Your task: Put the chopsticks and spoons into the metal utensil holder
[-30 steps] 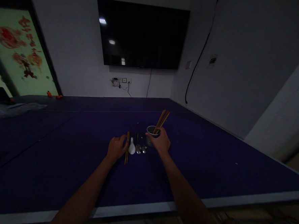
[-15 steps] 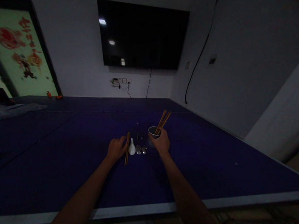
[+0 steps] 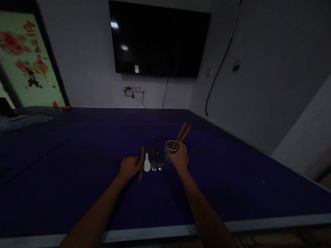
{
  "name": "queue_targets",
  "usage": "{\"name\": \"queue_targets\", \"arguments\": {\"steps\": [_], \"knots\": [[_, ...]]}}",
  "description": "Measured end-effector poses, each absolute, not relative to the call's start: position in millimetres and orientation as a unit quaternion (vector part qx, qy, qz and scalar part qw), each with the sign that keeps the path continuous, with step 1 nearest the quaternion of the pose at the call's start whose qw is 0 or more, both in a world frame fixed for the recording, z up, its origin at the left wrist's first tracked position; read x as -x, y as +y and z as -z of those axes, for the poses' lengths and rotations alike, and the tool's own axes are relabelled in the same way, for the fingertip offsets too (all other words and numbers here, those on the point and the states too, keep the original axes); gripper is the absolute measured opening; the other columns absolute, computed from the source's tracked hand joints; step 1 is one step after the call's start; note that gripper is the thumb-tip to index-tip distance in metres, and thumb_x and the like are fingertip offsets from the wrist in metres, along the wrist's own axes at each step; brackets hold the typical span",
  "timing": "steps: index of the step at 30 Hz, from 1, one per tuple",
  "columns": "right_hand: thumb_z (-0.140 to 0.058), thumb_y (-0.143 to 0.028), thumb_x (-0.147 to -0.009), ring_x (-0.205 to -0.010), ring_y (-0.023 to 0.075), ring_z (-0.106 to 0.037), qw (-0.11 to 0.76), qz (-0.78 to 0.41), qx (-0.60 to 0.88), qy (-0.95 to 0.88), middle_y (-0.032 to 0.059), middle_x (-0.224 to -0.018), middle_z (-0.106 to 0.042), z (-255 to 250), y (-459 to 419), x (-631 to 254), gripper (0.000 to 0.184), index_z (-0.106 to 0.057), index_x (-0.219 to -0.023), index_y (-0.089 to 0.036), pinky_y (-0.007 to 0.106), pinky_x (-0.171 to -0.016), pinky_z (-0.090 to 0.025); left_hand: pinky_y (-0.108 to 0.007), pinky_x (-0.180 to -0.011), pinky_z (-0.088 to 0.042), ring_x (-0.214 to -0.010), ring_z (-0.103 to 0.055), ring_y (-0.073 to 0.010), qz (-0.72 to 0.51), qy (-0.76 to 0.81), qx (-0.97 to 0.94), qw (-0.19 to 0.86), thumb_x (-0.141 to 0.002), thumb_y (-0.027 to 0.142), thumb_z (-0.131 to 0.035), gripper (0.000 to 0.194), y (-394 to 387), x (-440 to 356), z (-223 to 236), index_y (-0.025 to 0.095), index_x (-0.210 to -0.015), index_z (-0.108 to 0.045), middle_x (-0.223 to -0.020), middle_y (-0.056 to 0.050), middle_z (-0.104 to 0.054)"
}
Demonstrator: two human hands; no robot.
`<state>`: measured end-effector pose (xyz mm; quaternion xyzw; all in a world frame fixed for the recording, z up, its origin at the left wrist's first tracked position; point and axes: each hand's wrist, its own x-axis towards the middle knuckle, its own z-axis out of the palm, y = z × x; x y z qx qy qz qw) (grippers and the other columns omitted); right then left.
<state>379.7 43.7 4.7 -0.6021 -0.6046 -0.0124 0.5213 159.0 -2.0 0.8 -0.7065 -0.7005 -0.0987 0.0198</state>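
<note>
My right hand (image 3: pixel 179 159) is wrapped round a small grey cup (image 3: pixel 171 146) that stands on the dark blue table (image 3: pixel 67 163). A pair of wooden chopsticks (image 3: pixel 182 134) leans out of the cup to the upper right. My left hand (image 3: pixel 129 166) rests on the table with curled fingers touching a second pair of wooden chopsticks (image 3: pixel 141 168) that lies flat. Between the hands lie a white ceramic spoon (image 3: pixel 147 163) and two metal spoons (image 3: pixel 156 162), side by side.
The room is dim. A large black TV (image 3: pixel 158 39) hangs on the far wall above a wall socket (image 3: pixel 135 89). A white stripe marks the table's near edge (image 3: pixel 147 233). A decorated glass door (image 3: pixel 21 55) is at the far left, with crumpled plastic (image 3: pixel 11 120) on the table below it.
My right hand with the cup has shifted slightly to the right and up. My left hand has slid down a little along the flat chopsticks.
</note>
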Motion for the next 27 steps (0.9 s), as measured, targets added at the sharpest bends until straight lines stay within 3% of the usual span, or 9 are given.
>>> {"name": "queue_targets", "arguments": {"steps": [13, 20, 23, 27], "knots": [[-0.058, -0.065, -0.061, -0.093, 0.0248, -0.055, 0.522, 0.014, 0.611, -0.596, 0.0086, -0.104, -0.056, -8.7, 38.0, -376.6, 0.064, -0.048, -0.107, -0.020, 0.034, -0.072, -0.042, -0.027, -0.067, -0.042, -0.081, -0.064, -0.0215, 0.055, -0.683, 0.728, 0.002, -0.083, 0.044, -0.032, 0.044, -5.7, -163.9, -1.6, 0.017, -0.082, -0.067, -0.083, -0.011, -0.068], [-0.049, -0.058, -0.075, -0.112, 0.0282, -0.045, 0.602, 0.111, 0.596, -0.520, 0.0149, -0.124, -0.046, -24.2, 23.8, -376.4, 0.049, -0.052, -0.102, -0.018, 0.040, -0.087, -0.037, -0.031, -0.068, -0.044, -0.082, -0.064, -0.0263, 0.029, -0.673, 0.739, 0.006, -0.081, 0.053, -0.027, 0.057, -13.1, -170.4, -5.0, 0.014, -0.080, -0.069, -0.079, -0.016, -0.068], [-0.043, -0.049, -0.082, -0.106, 0.0251, -0.049, 0.638, 0.126, 0.559, -0.514, 0.0129, -0.109, -0.054, -28.1, 18.5, -375.9, 0.036, -0.054, -0.095, -0.018, 0.038, -0.087, -0.037, -0.032, -0.068, -0.045, -0.082, -0.064, -0.0281, 0.025, -0.672, 0.740, -0.001, -0.079, 0.058, -0.027, 0.061, -18.0, -174.8, -8.0, 0.014, -0.081, -0.070, -0.077, -0.016, -0.068], [-0.037, -0.043, -0.086, -0.075, 0.0180, -0.056, 0.607, 0.092, 0.525, -0.589, 0.0058, -0.078, -0.061, -21.7, 15.5, -367.5, 0.031, -0.057, -0.082, -0.019, 0.029, -0.071, -0.040, -0.033, -0.070, -0.046, -0.083, -0.064, -0.0283, 0.023, -0.672, 0.740, -0.002, -0.079, 0.057, -0.028, 0.060, -22.0, -178.8, -11.2, 0.016, -0.085, -0.070, -0.079, -0.016, -0.068]]}}
